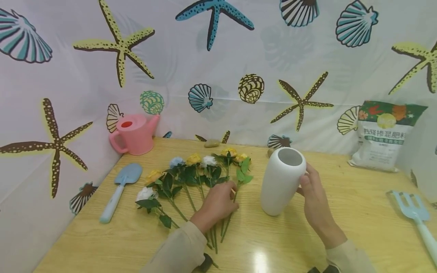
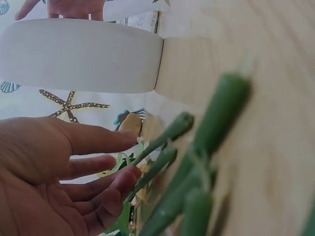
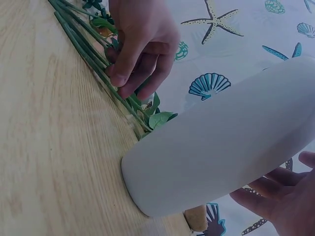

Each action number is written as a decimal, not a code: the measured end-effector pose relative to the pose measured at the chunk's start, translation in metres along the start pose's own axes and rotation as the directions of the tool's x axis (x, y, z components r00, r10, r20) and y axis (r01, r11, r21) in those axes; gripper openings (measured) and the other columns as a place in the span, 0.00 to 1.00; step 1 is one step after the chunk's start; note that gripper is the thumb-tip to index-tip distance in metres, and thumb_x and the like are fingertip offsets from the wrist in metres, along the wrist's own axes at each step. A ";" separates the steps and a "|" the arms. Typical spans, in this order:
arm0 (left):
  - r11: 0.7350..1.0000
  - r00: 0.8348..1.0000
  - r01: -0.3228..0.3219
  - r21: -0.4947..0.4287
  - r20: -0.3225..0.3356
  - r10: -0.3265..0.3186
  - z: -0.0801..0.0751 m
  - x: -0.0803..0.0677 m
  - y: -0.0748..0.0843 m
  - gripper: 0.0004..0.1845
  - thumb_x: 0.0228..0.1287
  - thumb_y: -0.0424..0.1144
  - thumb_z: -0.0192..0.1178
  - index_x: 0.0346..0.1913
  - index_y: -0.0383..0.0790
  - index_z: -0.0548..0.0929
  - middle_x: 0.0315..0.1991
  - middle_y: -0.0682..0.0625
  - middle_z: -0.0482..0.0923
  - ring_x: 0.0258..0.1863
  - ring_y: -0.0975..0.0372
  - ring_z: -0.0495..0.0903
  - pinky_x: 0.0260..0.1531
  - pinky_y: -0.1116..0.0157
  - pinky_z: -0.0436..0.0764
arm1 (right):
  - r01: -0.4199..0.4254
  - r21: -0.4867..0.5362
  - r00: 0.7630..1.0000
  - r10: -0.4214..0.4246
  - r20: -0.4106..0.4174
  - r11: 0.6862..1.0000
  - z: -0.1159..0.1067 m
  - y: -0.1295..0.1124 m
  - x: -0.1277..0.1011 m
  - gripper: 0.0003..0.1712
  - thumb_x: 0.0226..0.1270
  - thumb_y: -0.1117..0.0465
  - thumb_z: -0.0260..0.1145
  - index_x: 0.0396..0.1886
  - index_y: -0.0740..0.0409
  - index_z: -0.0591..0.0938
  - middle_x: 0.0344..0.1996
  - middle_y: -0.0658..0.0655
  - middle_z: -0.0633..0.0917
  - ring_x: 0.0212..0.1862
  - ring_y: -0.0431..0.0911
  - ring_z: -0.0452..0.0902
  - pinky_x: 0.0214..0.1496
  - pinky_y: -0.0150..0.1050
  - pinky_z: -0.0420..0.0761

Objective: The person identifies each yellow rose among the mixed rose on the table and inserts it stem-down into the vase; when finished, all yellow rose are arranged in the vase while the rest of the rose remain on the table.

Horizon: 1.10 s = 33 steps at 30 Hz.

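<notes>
A tall white vase (image 1: 282,182) stands on the wooden table right of the flowers. My right hand (image 1: 315,201) touches its right side, fingers fairly straight and thumb near the upper wall; the right wrist view shows these fingers (image 3: 268,189) along the vase's edge, not wrapped round it. My left hand (image 1: 218,204) is at the stems of several artificial flowers, yellow, white and blue. In the left wrist view, its thumb and loosely bent fingers (image 2: 123,184) stand apart beside green stems (image 2: 167,132). A white flower (image 1: 146,194) lies at the left of the group.
A blue trowel (image 1: 128,174) lies left of the flowers, with a pink watering can (image 1: 136,134) behind it. A fertilizer bag (image 1: 380,140) stands at the back right. At the right edge lies a light blue hand fork (image 1: 414,212). Small stones (image 1: 212,143) sit by the patterned backdrop.
</notes>
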<state>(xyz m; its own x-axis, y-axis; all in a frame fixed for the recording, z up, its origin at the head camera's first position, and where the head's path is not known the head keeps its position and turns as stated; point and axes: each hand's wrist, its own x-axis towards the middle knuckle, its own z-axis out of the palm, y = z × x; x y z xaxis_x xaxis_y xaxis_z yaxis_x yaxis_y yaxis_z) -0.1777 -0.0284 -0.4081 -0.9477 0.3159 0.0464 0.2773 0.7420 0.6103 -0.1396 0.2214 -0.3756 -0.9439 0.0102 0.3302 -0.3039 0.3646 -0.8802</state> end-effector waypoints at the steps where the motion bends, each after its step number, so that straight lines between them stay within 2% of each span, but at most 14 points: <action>1: 1.000 1.000 -0.001 -0.002 0.003 0.002 0.001 0.000 -0.001 0.20 0.57 0.31 0.72 0.53 0.34 0.82 0.37 0.44 0.85 0.35 0.55 0.83 0.34 0.59 0.82 | 0.001 -0.001 1.000 -0.001 0.001 1.000 0.000 0.000 0.000 0.29 0.84 0.48 0.36 0.78 0.52 0.59 0.72 0.59 0.66 0.64 0.35 0.67 0.54 0.22 0.74; 9: 0.998 1.000 -0.024 0.063 -0.004 0.024 0.006 0.003 -0.004 0.19 0.54 0.30 0.73 0.50 0.33 0.83 0.23 0.53 0.76 0.22 0.64 0.72 0.29 0.64 0.77 | 0.023 0.005 1.000 -0.023 -0.004 1.000 0.001 0.001 -0.001 0.29 0.84 0.51 0.38 0.78 0.54 0.59 0.69 0.55 0.67 0.61 0.34 0.69 0.54 0.21 0.74; 16: 0.998 1.000 0.006 0.067 -0.024 -0.004 0.009 0.004 -0.004 0.17 0.55 0.28 0.69 0.50 0.34 0.84 0.24 0.52 0.79 0.23 0.63 0.76 0.25 0.66 0.76 | 0.015 -0.028 1.000 -0.015 -0.001 1.000 0.000 0.002 -0.001 0.29 0.84 0.52 0.39 0.77 0.56 0.61 0.67 0.58 0.72 0.59 0.29 0.71 0.54 0.21 0.74; 19: 0.999 0.999 0.025 0.031 -0.036 -0.024 0.009 0.003 -0.003 0.18 0.55 0.26 0.66 0.50 0.33 0.83 0.25 0.51 0.81 0.23 0.63 0.76 0.24 0.66 0.76 | 0.023 -0.049 1.000 -0.023 -0.006 0.999 0.000 0.003 -0.002 0.28 0.84 0.52 0.39 0.76 0.58 0.62 0.68 0.62 0.73 0.59 0.27 0.70 0.54 0.20 0.73; 24: 0.993 0.996 0.066 -0.094 -0.056 -0.071 0.006 0.001 0.000 0.17 0.59 0.25 0.63 0.52 0.31 0.82 0.27 0.48 0.81 0.24 0.62 0.77 0.24 0.65 0.76 | 0.043 -0.074 0.999 -0.044 -0.011 0.996 -0.001 0.004 -0.002 0.27 0.85 0.54 0.40 0.75 0.59 0.64 0.68 0.63 0.74 0.59 0.25 0.69 0.54 0.21 0.73; 30: 0.986 0.992 0.028 -0.165 -0.119 -0.048 0.002 -0.001 0.005 0.17 0.63 0.25 0.61 0.55 0.32 0.81 0.30 0.46 0.83 0.23 0.62 0.76 0.23 0.66 0.75 | 0.057 -0.082 0.998 -0.058 -0.010 0.995 -0.001 0.005 -0.002 0.26 0.85 0.56 0.40 0.75 0.59 0.65 0.67 0.61 0.74 0.60 0.25 0.69 0.54 0.20 0.73; 33: 0.977 0.990 0.027 -0.213 -0.127 -0.055 -0.001 0.000 0.009 0.17 0.65 0.27 0.60 0.57 0.33 0.81 0.31 0.47 0.83 0.19 0.64 0.73 0.21 0.68 0.72 | 0.057 -0.087 0.998 -0.058 -0.006 0.995 -0.001 0.004 -0.002 0.26 0.85 0.56 0.39 0.75 0.59 0.64 0.67 0.61 0.74 0.60 0.25 0.69 0.54 0.20 0.74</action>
<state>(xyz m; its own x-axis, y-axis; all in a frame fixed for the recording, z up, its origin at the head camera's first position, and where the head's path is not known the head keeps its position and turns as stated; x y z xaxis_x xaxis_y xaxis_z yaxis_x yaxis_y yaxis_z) -0.1756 -0.0220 -0.4017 -0.9739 0.1973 0.1125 0.2115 0.6076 0.7655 -0.1389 0.2244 -0.3796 -0.9239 -0.0048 0.3827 -0.3449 0.4438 -0.8271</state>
